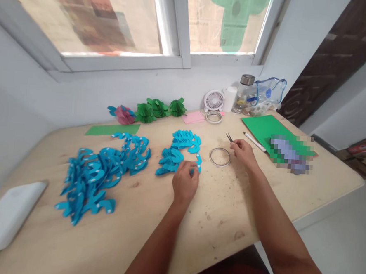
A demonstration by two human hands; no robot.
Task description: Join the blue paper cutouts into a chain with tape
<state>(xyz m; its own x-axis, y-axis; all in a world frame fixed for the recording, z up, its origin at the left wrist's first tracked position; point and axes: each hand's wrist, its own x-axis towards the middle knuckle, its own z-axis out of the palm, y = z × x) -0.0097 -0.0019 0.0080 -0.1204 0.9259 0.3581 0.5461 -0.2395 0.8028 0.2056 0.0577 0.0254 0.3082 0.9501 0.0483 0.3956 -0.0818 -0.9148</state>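
Observation:
My left hand (185, 180) has its fingers curled around the lower end of a small blue paper piece (198, 159) with white dots. Just behind and left of that hand lie stacked blue cut-paper pieces (171, 157), with another blue stack (185, 139) farther back. To the right, my right hand (244, 152) pinches dark tweezers (229, 137), their tips pointing up and left. A thin roll of tape (220, 148) lies flat on the table between the hands. At the left spreads a large heap of blue paper pieces (98, 169) with white dots.
Along the wall stand green paper shapes (158, 108), a small fan (214, 101) and a glass bottle (243, 95). Green sheets (264, 127) and a white pen (254, 141) lie right. A white device (11, 213) sits at the table's left edge.

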